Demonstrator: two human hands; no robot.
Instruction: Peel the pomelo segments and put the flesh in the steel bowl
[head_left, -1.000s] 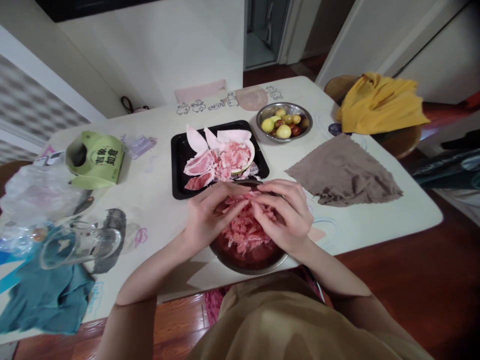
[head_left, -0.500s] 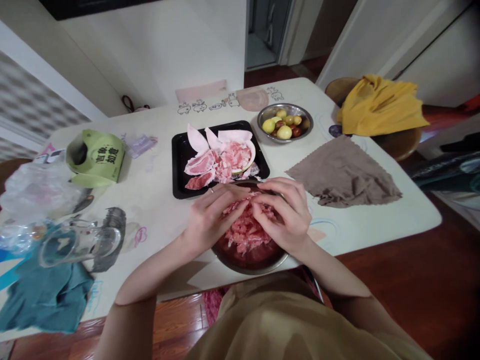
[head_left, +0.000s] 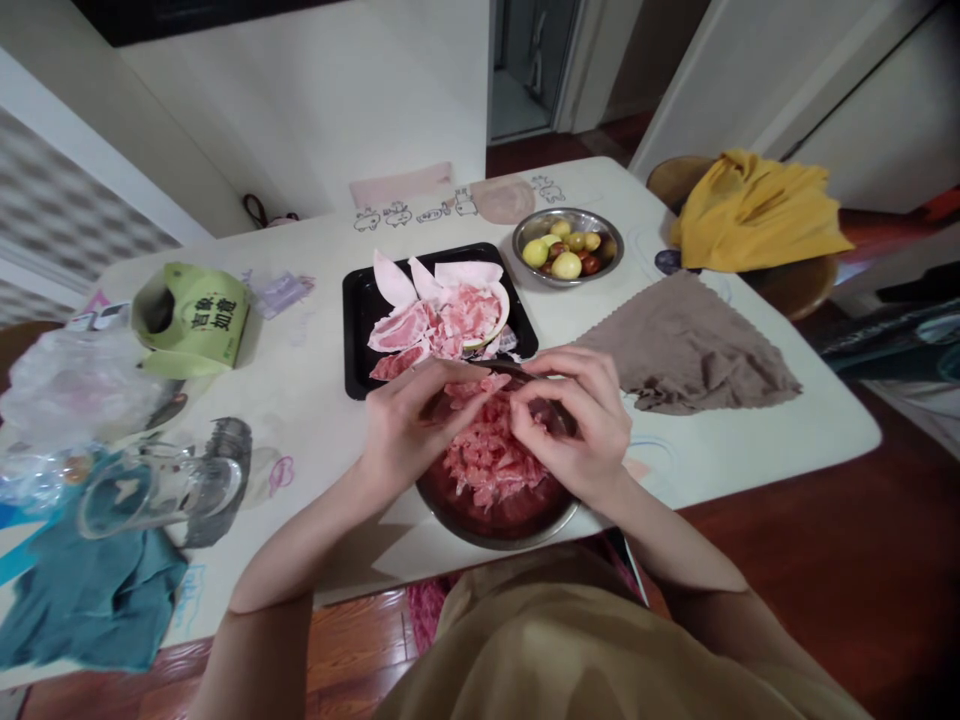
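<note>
A dark metal bowl [head_left: 491, 528] at the table's near edge holds a heap of pink fruit flesh [head_left: 491, 460]. Both hands hover over its far side. My left hand [head_left: 409, 420] has its fingers curled and pinched round a piece of the pink flesh. My right hand [head_left: 581, 415] is also curled, its fingertips pinching the same clump from the other side. Just beyond the bowl sits a black tray [head_left: 358, 330] piled with pink and white peel pieces [head_left: 442, 310].
A steel bowl of small yellow and red fruits [head_left: 568, 247] stands behind the tray. A brown cloth [head_left: 686, 350] lies to the right, a yellow cloth [head_left: 754, 205] on a wooden stool. On the left are a green carton [head_left: 191, 315], a glass jug [head_left: 161, 485], plastic bags and a teal cloth [head_left: 90, 590].
Both hands have shifted slightly up and apart over the bowl, the fingers still working a piece of flesh. Nothing else on the table has moved.
</note>
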